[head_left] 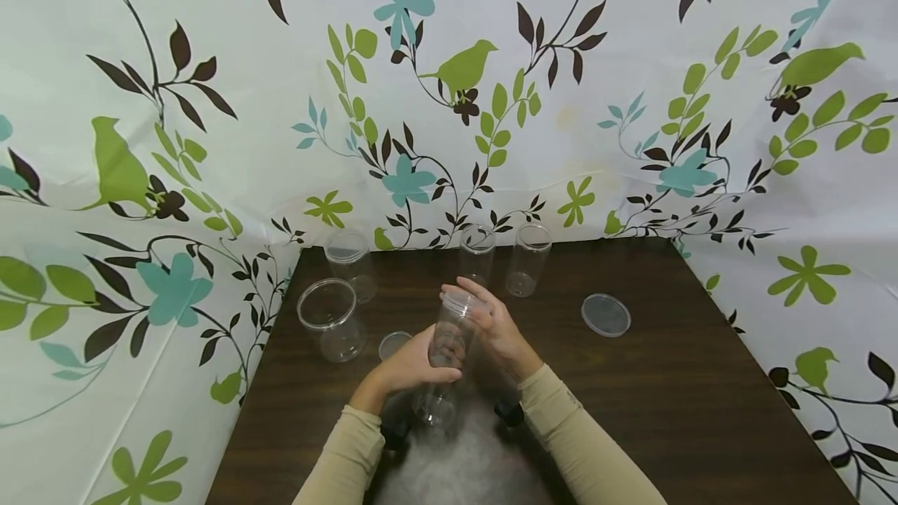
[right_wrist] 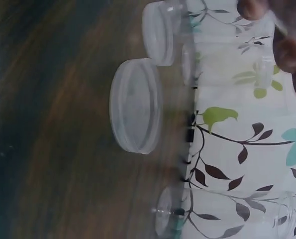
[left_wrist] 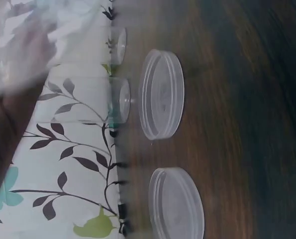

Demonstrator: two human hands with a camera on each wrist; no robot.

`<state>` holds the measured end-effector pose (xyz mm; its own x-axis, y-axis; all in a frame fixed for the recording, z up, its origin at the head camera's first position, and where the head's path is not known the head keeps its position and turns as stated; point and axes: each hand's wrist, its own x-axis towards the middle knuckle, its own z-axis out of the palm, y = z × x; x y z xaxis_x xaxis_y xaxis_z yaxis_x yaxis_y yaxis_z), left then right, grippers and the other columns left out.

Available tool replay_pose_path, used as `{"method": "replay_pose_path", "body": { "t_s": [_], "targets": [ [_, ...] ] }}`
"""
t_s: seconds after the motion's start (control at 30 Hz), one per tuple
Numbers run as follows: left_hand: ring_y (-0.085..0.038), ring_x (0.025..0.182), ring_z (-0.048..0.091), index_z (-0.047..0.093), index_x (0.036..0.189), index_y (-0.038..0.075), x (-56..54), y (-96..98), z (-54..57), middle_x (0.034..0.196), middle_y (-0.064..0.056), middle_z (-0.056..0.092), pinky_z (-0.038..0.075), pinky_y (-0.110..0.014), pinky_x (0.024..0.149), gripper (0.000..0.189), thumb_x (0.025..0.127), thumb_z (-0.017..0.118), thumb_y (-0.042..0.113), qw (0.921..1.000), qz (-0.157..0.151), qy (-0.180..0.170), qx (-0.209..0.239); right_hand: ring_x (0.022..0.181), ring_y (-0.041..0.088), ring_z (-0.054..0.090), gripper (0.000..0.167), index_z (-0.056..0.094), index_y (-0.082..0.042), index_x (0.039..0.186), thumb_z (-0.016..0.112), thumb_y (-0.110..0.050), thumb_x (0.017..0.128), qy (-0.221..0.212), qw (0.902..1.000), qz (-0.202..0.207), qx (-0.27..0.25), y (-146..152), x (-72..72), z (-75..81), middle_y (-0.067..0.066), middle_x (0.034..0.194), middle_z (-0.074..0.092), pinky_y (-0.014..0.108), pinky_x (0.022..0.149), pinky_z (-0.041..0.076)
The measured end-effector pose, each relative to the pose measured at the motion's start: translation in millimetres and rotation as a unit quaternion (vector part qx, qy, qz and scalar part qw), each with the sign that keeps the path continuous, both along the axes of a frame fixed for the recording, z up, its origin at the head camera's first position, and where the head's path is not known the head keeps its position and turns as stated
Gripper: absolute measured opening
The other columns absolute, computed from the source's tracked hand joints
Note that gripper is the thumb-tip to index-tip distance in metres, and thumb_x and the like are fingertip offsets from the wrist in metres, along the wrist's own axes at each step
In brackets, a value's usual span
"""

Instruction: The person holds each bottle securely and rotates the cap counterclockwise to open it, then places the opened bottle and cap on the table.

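In the head view, my left hand (head_left: 414, 363) grips a tall clear plastic jar (head_left: 443, 345) round its middle, thumb across the near side. The jar is slightly tilted, its base toward me. At its top, my right hand (head_left: 501, 330) has its fingers curled round the clear lid (head_left: 459, 301); whether the lid is seated cannot be told. Part of the jar is hidden by the hands. A loose round lid (head_left: 396, 344) lies on the table beside my left hand. In the right wrist view, fingertips (right_wrist: 289, 52) show at the upper right.
Beyond on the left stand a wide clear jar (head_left: 330, 326) and another clear jar (head_left: 351, 267). Two tall clear jars (head_left: 528, 263) stand near the back edge. Another round lid (head_left: 606, 315) lies flat on the dark wooden table (head_left: 666, 396), right of my hands. A patterned sheet (head_left: 596, 139) hangs behind.
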<state>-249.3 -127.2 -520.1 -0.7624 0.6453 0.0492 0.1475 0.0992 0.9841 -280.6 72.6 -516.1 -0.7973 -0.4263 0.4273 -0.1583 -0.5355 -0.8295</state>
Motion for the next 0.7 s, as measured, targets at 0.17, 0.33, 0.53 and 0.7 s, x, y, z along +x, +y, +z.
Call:
{"method": "replay_pose_path", "body": {
  "t_s": [0.17, 0.33, 0.53, 0.7],
  "targets": [
    [-0.022, 0.096, 0.064, 0.047, 0.135, -0.001, 0.4, 1.9, -1.6, 0.111, -0.012, 0.066, 0.053, -0.039, 0.083, 0.077, 0.078, 0.088, 0.032, 0.978, 0.143, 0.09, -0.122, 0.128, 0.012, 0.053, 0.084, 0.019, 0.008, 0.151, 0.07, -0.031, 0.098, -0.066, 0.9943, -0.084, 0.01, -8, 6.8, -2.5, 0.043, 0.154, 0.023, 0.027, 0.105, 0.043],
    [-0.018, 0.087, 0.065, 0.049, 0.135, 0.004, -0.2, 5.0, -5.6, 0.103, -0.005, 0.067, 0.053, -0.04, 0.074, 0.086, 0.071, 0.091, 0.042, 0.9235, 0.259, 0.175, -0.222, 0.125, 0.013, 0.051, 0.071, 0.021, 0.011, 0.15, 0.064, -0.011, 0.099, -0.103, 0.9727, -0.201, 0.054, -17, 17.1, 4.6, 0.035, 0.15, 0.034, 0.022, 0.102, 0.043],
    [-0.016, 0.076, 0.063, 0.053, 0.126, 0.009, 0.4, 9.9, -9.0, 0.092, 0.001, 0.064, 0.051, -0.04, 0.063, 0.082, 0.066, 0.092, 0.05, 0.8781, 0.303, 0.236, -0.285, 0.133, 0.031, 0.047, 0.063, 0.029, 0.009, 0.147, 0.062, -0.002, 0.095, -0.129, 0.9559, -0.25, 0.086, -23, 26.2, 15.7, 0.03, 0.148, 0.04, 0.02, 0.098, 0.044],
    [-0.019, 0.085, 0.065, 0.05, 0.13, 0.002, 1.1, 12.3, -8.0, 0.102, -0.006, 0.066, 0.054, -0.038, 0.074, 0.082, 0.069, 0.092, 0.038, 0.9073, 0.257, 0.243, -0.227, 0.13, 0.03, 0.051, 0.061, 0.032, 0.009, 0.147, 0.063, -0.001, 0.095, -0.116, 0.9541, -0.25, 0.118, -24, 24.4, 20.7, 0.029, 0.147, 0.045, 0.021, 0.098, 0.044]
  ]
}}
